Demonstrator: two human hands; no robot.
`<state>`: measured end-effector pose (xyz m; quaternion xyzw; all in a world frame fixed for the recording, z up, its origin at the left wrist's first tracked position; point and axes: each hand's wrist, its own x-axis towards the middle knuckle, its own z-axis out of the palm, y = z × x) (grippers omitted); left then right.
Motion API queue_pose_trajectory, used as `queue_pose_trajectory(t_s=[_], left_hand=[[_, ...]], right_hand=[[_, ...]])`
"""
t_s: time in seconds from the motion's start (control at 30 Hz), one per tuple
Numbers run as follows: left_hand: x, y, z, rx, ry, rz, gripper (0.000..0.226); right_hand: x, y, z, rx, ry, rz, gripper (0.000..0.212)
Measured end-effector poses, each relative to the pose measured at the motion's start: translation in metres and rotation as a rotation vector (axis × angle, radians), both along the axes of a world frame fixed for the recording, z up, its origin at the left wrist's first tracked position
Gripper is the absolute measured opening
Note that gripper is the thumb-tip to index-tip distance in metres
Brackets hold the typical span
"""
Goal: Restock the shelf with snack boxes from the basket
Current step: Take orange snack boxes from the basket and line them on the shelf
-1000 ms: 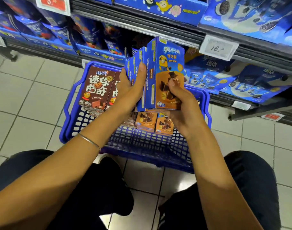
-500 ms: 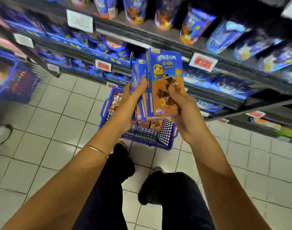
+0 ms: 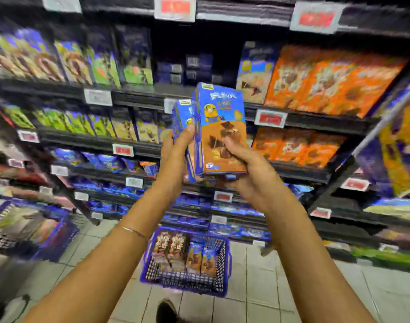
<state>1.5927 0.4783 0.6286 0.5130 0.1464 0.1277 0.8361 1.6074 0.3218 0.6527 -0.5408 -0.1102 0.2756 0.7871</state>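
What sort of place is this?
Most likely a supermarket snack aisle: tiered shelves packed with packaged goods, price tags along the shelf edges, and a blue basket of snack boxes on the tiled floor.

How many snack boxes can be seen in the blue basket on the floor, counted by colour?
Dark brown boxes: 2
Blue-and-orange boxes: 2
Total visible in the blue basket: 4; any boxes lying beneath them are hidden.

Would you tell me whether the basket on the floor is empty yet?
Not empty: the basket holds several upright snack boxes.
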Motion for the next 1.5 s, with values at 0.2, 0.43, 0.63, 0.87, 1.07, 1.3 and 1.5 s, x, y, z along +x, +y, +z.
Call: queue_pose_trajectory(t_s=[0.2, 0.43, 0.63, 0.87, 1.07, 1.3, 1.5], left_hand=[[0.001, -0.011, 0.103, 0.094, -0.211, 0.002, 0.106], [0.016, 0.021, 0.162, 0.087, -0.254, -0.052, 0.092], [0.048, 0.068, 0.201, 0.083, -0.382, -0.063, 0.087], [0.082, 0.146, 0.233, 0.16, -0.462, -0.023, 0.043], [0.11, 0.212, 0.245, 0.167, -0.513, -0.075, 0.027], [0.133, 0.236, 0.246, 0.21, -0.583, -0.172, 0.043], [0.144, 0.244, 0.248, 0.204, -0.6, -0.162, 0.038]], right_hand=[[0.003, -0.018, 0.093, 0.023, -0.229, -0.039, 0.009], [0.021, 0.007, 0.142, -0.003, -0.389, -0.054, 0.02], [0.05, 0.047, 0.178, 0.006, -0.504, -0.133, 0.009], [0.106, 0.085, 0.2, 0.086, -0.465, -0.279, 0.018], [0.166, 0.115, 0.205, -0.142, -0.552, -0.552, 0.021], [0.243, 0.168, 0.214, -0.423, -0.706, -0.65, 0.039], [0.285, 0.189, 0.215, -0.932, -0.807, -0.675, 0.059]])
